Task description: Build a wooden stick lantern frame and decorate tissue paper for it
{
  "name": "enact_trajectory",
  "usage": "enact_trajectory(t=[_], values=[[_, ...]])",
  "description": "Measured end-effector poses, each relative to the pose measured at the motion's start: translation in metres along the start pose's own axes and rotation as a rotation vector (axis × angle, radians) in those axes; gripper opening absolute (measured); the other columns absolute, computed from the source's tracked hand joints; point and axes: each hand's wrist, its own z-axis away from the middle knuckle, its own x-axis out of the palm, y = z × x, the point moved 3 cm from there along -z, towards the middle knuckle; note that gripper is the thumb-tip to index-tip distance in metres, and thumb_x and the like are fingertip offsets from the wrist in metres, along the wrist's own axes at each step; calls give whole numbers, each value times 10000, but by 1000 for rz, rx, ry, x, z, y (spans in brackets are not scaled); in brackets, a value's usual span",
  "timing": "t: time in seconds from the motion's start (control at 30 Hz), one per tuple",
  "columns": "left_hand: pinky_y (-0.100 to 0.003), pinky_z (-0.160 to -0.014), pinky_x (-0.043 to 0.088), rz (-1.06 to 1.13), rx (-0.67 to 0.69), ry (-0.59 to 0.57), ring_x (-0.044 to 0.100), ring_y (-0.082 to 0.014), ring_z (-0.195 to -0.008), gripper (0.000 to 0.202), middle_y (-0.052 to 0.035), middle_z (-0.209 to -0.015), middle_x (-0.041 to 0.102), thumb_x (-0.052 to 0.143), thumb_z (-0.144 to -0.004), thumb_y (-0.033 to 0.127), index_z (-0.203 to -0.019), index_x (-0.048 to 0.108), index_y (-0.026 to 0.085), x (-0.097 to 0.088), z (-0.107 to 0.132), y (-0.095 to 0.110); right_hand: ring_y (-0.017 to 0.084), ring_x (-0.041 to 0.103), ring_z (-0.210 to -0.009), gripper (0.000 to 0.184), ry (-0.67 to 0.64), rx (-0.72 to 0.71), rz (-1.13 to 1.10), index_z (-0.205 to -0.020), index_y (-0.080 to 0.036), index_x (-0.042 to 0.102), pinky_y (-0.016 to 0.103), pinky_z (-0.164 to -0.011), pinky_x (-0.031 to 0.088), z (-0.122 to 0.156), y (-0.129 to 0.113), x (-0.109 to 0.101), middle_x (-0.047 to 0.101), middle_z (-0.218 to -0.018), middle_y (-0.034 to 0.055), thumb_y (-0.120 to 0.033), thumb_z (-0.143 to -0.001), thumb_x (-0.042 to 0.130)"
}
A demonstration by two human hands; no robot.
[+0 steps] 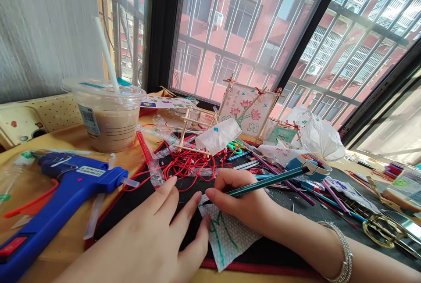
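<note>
Between the thumb and fingers of my right hand (pixel 245 195) is a dark green pencil (pixel 263 183), its tip down at the upper left corner of a small white textured sheet (pixel 243 239). Green lines run across that sheet. My left hand (pixel 164 226) lies with fingers spread, fingertips at the sheet's left edge, holding nothing. Under the sheet is a black mat (pixel 138 221) with a red border. A tangle of red cord (pixel 184 160) lies just beyond my hands.
On the left are a blue glue gun (pixel 79 177) and a lidded drink cup (pixel 108 116) with a straw. Behind the cord stand a stick frame (pixel 184 131) and a framed flower drawing (pixel 246 107). Scattered pencils and gold-handled scissors (pixel 383 230) lie right. A plastic bag (pixel 320 134) sits near the window.
</note>
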Motion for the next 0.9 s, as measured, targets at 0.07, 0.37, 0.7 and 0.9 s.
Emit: enact_trajectory(t=[0.07,0.37,0.7,0.9], values=[[-459,-1016,230,-7,-7,-16,541,-276,-1035,261,-61,-1061,670,568,-764,341,-992,675,273,0,0,0,64,293,-482,280,12,-10,16,-540,-176,392,189,-432,243,0,1,0,379,-502,-66,-232,-755,562],[-461,-1032,218,-23,-60,-36,540,-281,-1052,261,-64,-1088,661,597,-741,322,-980,682,260,3,0,2,65,307,-482,274,48,-3,34,-545,-178,395,189,-438,253,1,2,0,389,-502,-63,-229,-765,550],[-446,-1049,187,-20,-58,0,547,-267,-1039,257,-33,-1044,683,615,-726,332,-972,684,299,0,-1,1,67,317,-464,282,118,63,16,-528,-188,356,196,-438,265,1,2,-2,384,-480,-60,-213,-764,508],[-467,-1056,176,-32,-95,-13,538,-282,-1058,248,-46,-1084,665,615,-735,322,-965,691,272,5,3,3,71,320,-478,276,91,36,29,-544,-183,387,201,-443,264,0,3,-1,397,-502,-58,-241,-766,540]])
